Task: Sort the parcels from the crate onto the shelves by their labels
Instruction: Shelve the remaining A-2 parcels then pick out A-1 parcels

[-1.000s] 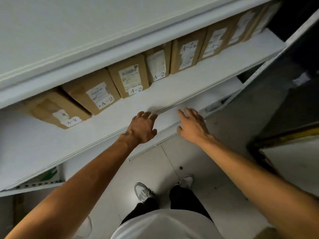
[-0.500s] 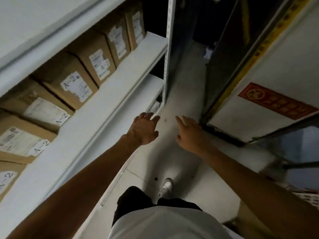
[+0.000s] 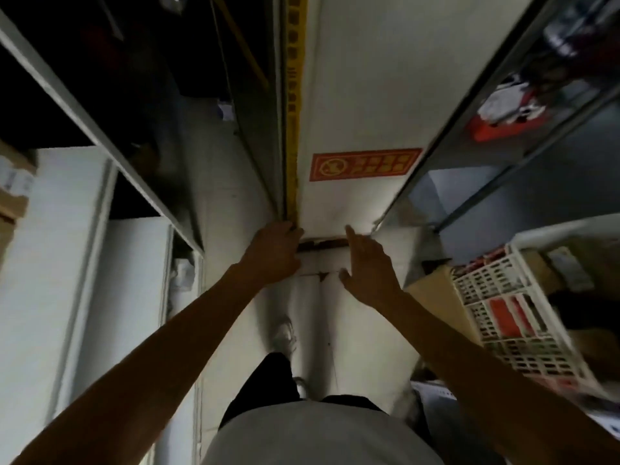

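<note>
The white metal shelves (image 3: 77, 229) run along the left edge of the view, with the corners of brown cardboard parcels (image 3: 11, 199) just visible at the far left. A pale wall panel bearing a red rectangular warning sign (image 3: 365, 164) and a yellow vertical strip (image 3: 292, 129) fills the centre. The white plastic lattice crate (image 3: 513, 317) sits low at the right, with brown cardboard and red items showing inside it; their labels are too blurred to read. A second grey metal rack (image 3: 503, 105) rises above the crate. Both arms are extended forward over the pale tiled floor (image 3: 335, 313). The left hand (image 3: 273, 255) is held palm down with fingers loosely curled and carries nothing. The right hand (image 3: 367, 266) is spread, fingers straight, and is also empty. The step in hand appears to be the transit between shelf and crate, with no parcel carried. The next move probably calls for a turn to the right, a reach down into the crate, a two-handed grasp on one parcel, and a reading of its label before shelf selection.
</note>
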`<action>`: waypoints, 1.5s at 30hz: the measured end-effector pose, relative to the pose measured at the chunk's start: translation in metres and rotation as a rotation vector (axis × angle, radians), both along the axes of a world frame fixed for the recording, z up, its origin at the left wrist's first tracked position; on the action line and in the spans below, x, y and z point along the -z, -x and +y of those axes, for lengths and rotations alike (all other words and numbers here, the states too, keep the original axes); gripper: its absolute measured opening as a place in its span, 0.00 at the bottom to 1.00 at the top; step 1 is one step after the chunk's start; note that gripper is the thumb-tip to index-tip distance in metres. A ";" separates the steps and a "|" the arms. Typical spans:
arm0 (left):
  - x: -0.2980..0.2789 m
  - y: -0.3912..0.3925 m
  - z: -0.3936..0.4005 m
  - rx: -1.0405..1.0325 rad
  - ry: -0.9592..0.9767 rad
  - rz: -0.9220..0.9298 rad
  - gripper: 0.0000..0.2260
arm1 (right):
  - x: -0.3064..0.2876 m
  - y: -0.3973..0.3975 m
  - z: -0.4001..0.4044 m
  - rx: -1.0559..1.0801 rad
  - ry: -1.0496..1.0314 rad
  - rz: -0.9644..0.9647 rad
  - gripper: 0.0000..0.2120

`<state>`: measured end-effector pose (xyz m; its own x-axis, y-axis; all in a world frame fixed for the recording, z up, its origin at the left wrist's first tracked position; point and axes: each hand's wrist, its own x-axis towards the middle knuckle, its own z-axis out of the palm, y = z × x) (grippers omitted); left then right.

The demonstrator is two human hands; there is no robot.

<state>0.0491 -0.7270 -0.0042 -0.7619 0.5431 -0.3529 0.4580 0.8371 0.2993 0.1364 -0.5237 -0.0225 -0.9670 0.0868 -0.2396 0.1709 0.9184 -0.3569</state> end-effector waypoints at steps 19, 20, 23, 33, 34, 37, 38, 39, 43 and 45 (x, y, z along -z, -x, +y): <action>-0.010 0.057 0.319 0.749 0.055 0.087 0.29 | 0.002 -0.043 0.196 0.876 0.047 -0.105 0.31; -0.010 0.051 0.342 0.786 0.063 0.094 0.30 | 0.004 -0.052 0.212 0.924 0.059 -0.100 0.31; -0.012 0.026 0.410 0.906 0.050 0.111 0.30 | 0.006 -0.082 0.258 1.067 0.094 -0.092 0.31; -0.016 -0.035 0.570 1.153 0.027 0.117 0.30 | -0.003 -0.138 0.387 1.328 0.147 -0.047 0.29; -0.017 -0.037 0.580 1.173 0.022 0.121 0.30 | -0.005 -0.141 0.396 1.333 0.149 -0.056 0.32; -0.017 -0.037 0.610 1.200 0.009 0.112 0.31 | -0.008 -0.148 0.420 1.381 0.228 -0.013 0.34; -0.015 -0.036 0.619 1.212 -0.003 0.120 0.30 | -0.007 -0.149 0.428 1.398 0.238 0.002 0.33; -0.013 -0.034 0.630 1.230 -0.014 0.129 0.29 | -0.007 -0.149 0.435 1.415 0.233 0.010 0.32; -0.012 -0.029 0.669 1.273 -0.017 0.091 0.29 | 0.000 -0.147 0.462 1.459 0.261 0.024 0.31; -0.008 -0.026 0.693 1.287 0.003 0.076 0.30 | 0.007 -0.144 0.478 1.491 0.241 0.030 0.30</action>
